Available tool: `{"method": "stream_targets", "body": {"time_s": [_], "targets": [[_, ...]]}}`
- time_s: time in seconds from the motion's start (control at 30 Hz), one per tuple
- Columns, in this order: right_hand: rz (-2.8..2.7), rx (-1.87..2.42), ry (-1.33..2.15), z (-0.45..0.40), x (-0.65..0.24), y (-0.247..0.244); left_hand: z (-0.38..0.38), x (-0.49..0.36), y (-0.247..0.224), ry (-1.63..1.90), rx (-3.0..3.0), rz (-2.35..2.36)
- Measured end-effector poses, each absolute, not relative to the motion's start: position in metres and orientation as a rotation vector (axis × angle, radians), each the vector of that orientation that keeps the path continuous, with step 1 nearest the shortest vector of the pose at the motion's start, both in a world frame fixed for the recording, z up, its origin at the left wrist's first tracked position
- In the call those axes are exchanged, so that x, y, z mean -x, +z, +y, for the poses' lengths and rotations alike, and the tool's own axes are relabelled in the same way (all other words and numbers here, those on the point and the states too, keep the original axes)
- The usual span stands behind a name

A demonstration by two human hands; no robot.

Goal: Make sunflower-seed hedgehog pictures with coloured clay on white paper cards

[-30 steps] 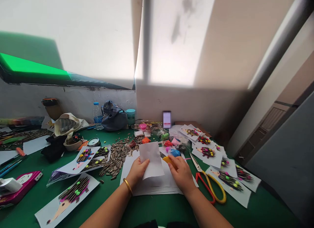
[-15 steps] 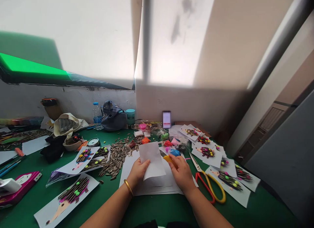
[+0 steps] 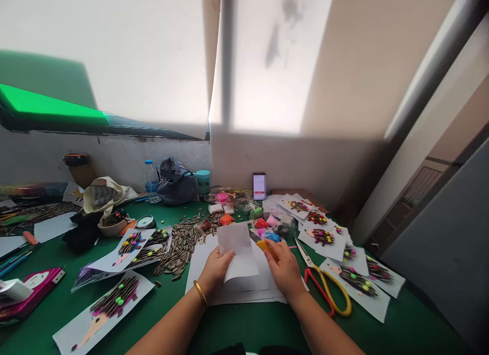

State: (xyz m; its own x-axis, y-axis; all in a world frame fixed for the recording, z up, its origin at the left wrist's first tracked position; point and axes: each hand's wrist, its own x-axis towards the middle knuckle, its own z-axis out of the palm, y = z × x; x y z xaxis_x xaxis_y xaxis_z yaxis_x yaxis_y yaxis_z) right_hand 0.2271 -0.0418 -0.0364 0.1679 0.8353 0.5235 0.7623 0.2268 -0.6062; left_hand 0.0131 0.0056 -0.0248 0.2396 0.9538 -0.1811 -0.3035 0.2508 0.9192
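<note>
My left hand (image 3: pixel 217 269) pinches the left edge of a white paper sheet (image 3: pixel 237 250), thumb on top. The sheet is raised and slightly curved above a stack of white paper (image 3: pixel 248 294) on the green table. In my right hand (image 3: pixel 284 268) is a yellow craft knife (image 3: pixel 264 246), its dark blade pointing up and left beside the sheet's right edge. Lumps of coloured clay (image 3: pixel 272 237) lie just beyond the knife. A heap of striped seeds (image 3: pixel 179 248) spreads to the left of the stack.
Scissors (image 3: pixel 324 283) with red and yellow handles lie right of my right hand. Seed-covered hedgehog cards (image 3: pixel 323 240) overlap at the right, and another card (image 3: pixel 105 311) lies front left. A phone (image 3: pixel 259 186) stands at the back, near a bottle (image 3: pixel 151 182) and a magenta device (image 3: pixel 38 294) sits far left.
The knife in my right hand has shifted very slightly up and right. My left hand and the held sheet have hardly moved.
</note>
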Motion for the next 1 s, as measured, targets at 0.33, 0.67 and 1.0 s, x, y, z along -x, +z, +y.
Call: {"method": "stream_targets", "body": {"time_s": [0.33, 0.67, 1.0], "targets": [[-1.606, 1.518, 0.090, -0.0395, -0.2273, -0.0380, 0.0077, -0.0133, -0.0249, 0.998, -0.921, 0.918], [-1.604, 1.574, 0.100, -0.0403, -0.2283, -0.0381, 0.0060, -0.0123, -0.0223, 1.005, -0.941, 0.921], [-1.603, 1.603, 0.084, -0.0450, -0.2267, -0.0312, 0.0074, -0.0053, -0.0187, 0.992, -1.026, 0.959]]}}
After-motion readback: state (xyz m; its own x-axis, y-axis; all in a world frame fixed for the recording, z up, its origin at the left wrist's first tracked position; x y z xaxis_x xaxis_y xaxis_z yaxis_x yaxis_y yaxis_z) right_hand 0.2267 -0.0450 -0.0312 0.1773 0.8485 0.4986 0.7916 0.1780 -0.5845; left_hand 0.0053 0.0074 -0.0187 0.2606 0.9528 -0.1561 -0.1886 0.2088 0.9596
